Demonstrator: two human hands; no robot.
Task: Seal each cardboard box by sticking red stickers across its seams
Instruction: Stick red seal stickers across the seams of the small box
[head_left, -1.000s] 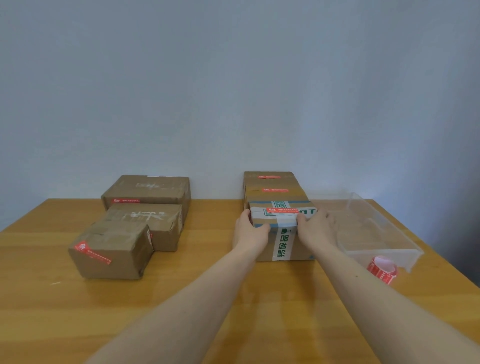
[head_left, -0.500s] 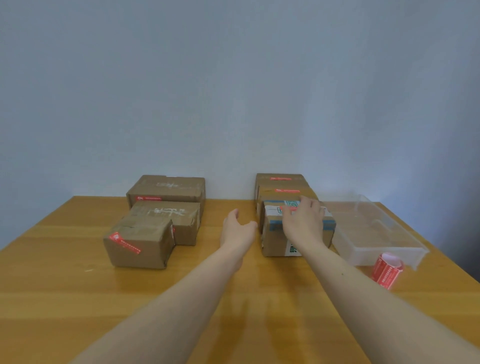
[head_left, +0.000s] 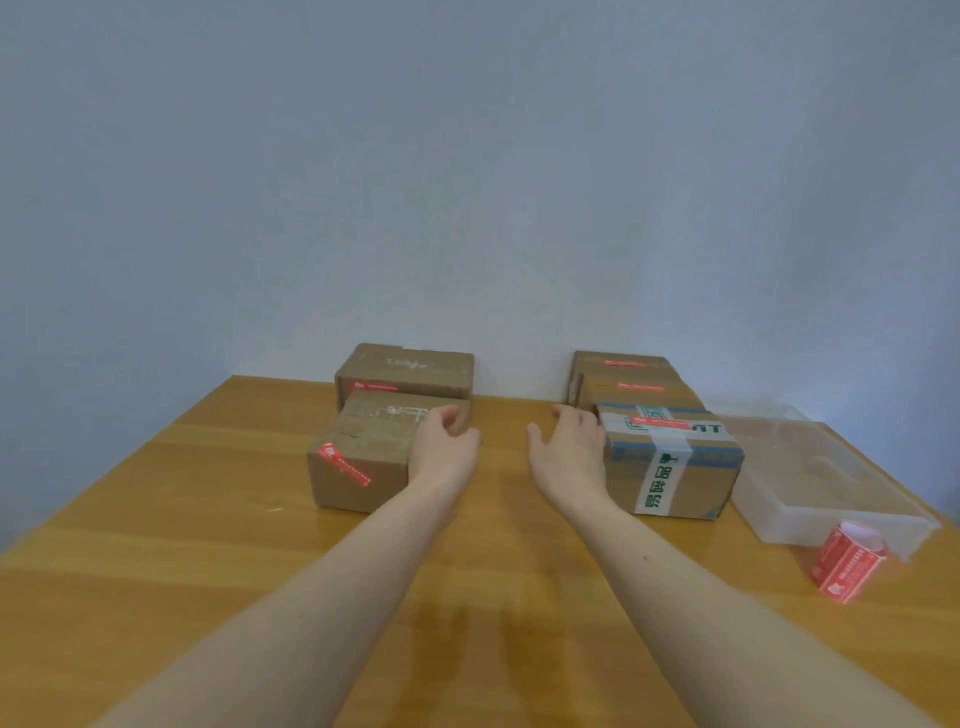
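Wooden table (head_left: 156, 571): light brown, carrying everything below, against a plain grey-blue wall.
Left boxes: three cardboard boxes in a cluster at far left-centre; near left box (head_left: 358, 470) with a red sticker (head_left: 344, 464) slanted across its near top edge; middle left box (head_left: 400, 415) just behind, touching; far left box (head_left: 405, 371) by the wall, red strip on its near face.
Left hand (head_left: 441, 449): reaching forward from a bare forearm, palm turned inward, fingers loosely curled over the right corner of the middle left box; firm grasp or mere touch, cannot tell.
Right hand (head_left: 569, 452): stretched forward, fingers relaxed and slightly spread, holding nothing, just beside the left face of the taped box; contact cannot be told.
Right boxes: taped box (head_left: 675, 467) nearest, with blue tape, white tape with green print, and a red sticker on top; two more boxes behind it, each with a red strip on top.
Clear plastic tray (head_left: 831, 499): right of the taped box.
Sticker roll (head_left: 847, 561): red, near right, in front of the tray's near corner.
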